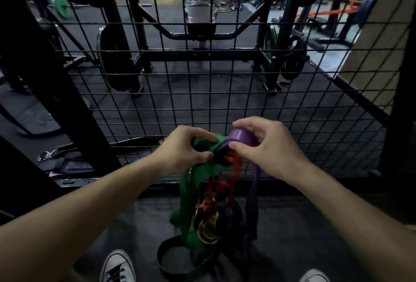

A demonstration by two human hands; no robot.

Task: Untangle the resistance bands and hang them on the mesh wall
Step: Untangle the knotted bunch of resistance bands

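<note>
- Purple rubber is what my right hand (267, 146) has: fingers and thumb curl round the top loop of the purple band (244, 135), lifted a little above the knot.
- My left hand (182, 148) pinches the green band (203, 171) just beside that loop, thumb and fingertips closed on its upper fold.
- Between my two grips sits a dark knot where the red band (234, 164) crosses the others. Nothing has come free of it, as far as I can see.
- Below my hands the whole bundle hangs together: green, red and purple strands, with a yellow band (208, 230) coiled low down and a black band (166, 257) looping near the floor (292, 225), between my shoes (118, 267).
- The mesh wall (209, 74) stands just beyond my knuckles. I see no band hung on it.
- My judgement: the task is at its start. Every band must be separated and every one hung. The purple looks the likeliest to come out first, since its loop already stands clear above the tangle.
</note>
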